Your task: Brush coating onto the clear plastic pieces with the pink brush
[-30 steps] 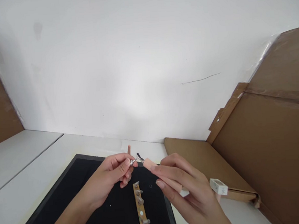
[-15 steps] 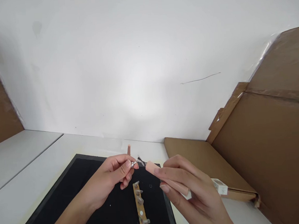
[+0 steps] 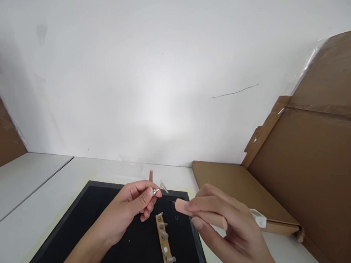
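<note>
Between the thumb and index finger of my left hand [image 3: 131,206] is a small shiny silver piece [image 3: 156,191] with a clear, flat part [image 3: 163,186] sticking out at its right end. A pinkish stick [image 3: 151,175] rises behind those fingers. My right hand [image 3: 228,220] is closed on a peach-coloured pen-like tool [image 3: 200,214], whose thin dark tip points left, a little below and apart from the clear part. Below the hands, a narrow wooden strip [image 3: 165,243] bearing several clear pieces and a white dot lies on a black mat [image 3: 133,252].
A flat cardboard box [image 3: 227,178] lies at the right on the white table [image 3: 26,204], with a small white block [image 3: 259,218] beside my right hand. Cardboard panels [image 3: 325,144] stand at both sides, and a white wall [image 3: 159,76] is behind.
My right hand has drawn the tool slightly down and away from the clear part, leaving a gap, and the tool has turned a little. My left hand has barely moved.
</note>
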{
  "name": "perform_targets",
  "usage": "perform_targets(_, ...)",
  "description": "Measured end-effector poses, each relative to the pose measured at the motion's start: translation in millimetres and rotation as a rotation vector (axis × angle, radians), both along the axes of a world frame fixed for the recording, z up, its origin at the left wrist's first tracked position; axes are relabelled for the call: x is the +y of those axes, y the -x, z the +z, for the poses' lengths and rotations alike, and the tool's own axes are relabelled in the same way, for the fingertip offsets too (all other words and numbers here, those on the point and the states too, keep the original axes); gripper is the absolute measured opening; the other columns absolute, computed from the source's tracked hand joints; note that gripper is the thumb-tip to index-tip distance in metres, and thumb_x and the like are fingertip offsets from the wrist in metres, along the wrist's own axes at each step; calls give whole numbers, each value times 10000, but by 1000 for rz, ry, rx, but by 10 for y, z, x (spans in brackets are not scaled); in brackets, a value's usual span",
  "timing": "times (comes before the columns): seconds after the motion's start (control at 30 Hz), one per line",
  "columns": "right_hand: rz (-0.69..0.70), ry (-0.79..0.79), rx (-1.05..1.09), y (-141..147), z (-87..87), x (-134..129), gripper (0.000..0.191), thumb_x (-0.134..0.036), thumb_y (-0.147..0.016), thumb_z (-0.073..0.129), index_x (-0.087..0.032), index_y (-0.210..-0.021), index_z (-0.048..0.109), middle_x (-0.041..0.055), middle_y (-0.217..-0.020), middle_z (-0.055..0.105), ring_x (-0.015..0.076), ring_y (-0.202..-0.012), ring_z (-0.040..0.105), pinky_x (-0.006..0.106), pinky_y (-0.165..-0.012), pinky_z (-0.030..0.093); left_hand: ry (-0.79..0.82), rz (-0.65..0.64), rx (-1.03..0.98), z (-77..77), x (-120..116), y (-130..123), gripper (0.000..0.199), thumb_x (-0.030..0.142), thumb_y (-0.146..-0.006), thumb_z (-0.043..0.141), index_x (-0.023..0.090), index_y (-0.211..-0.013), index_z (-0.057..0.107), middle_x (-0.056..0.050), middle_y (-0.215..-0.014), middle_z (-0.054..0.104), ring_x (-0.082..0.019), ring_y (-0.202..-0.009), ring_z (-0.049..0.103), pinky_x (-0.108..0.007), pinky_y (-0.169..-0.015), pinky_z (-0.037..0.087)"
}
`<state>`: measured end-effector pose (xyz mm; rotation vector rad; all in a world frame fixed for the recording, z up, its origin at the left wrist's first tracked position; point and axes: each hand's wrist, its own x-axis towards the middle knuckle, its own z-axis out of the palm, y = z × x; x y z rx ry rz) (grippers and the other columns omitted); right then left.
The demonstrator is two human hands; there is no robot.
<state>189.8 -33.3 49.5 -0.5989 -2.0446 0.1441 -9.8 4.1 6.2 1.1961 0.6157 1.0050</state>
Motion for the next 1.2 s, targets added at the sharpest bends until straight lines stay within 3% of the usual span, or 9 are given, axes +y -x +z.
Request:
perform_targets(0.23, -148, 34, 245, 2, -174, 45, 91, -202, -912, 557, -222, -943, 640, 23, -706, 646, 153, -584, 583, 273, -522, 478, -58, 6, 74, -31, -56, -12, 314, 458, -794, 692, 149, -840, 660, 1, -671, 575, -109, -583, 505, -232, -546, 394)
perform_targets(0.33, -114, 19, 264, 8, -180, 55, 87, -237, -917, 558, -220, -934, 641, 13, -646, 611, 150, -539, 550, 272, -488, 451, -103, 20, 106, -21, -67, -23, 277, 424, -806, 688, 151, -847, 658, -19, -721, 617, -120, -616, 540, -244, -582, 427)
perform_targets(0.47, 45, -9, 190, 33, -100, 58, 69, -240, -917, 553, -219, -906, 618, 7, -615, 583, 144, -512, 516, 263, -457, 423, -150, 29, 137, -34, -50, -24, 210, 374, -847, 652, 169, -888, 670, -33, -771, 648, -137, -670, 563, -255, -628, 449)
perform_targets(0.6, 91, 12, 152, 45, -62, 56, 99, -254, -940, 524, -223, -908, 612, 13, -626, 588, 144, -522, 520, 254, -449, 420, -175, 35, 149, -60, -44, -42, 159, 338, -856, 646, 186, -896, 671, -20, -772, 641, -138, -704, 569, -243, -649, 450)
perform_targets(0.87, 68, 56, 168, -1, -130, 94, 105, -142, -881, 587, -224, -932, 628, -1, -662, 628, 130, -551, 529, 232, -469, 412, -252, 19, 234, -78, -93, -60, 169, 341, -870, 617, 180, -891, 665, -36, -784, 647, -161, -731, 587, -267, -683, 450)
perform_targets(1.2, -93, 68, 189, -27, -176, 106, 92, -162, -903, 565, -221, -910, 635, 11, -708, 629, 145, -600, 564, 251, -503, 440, -385, 105, 411, -82, -94, -60, 150, 290, -893, 559, 181, -880, 661, -32, -789, 635, -164, -733, 566, -264, -676, 444)
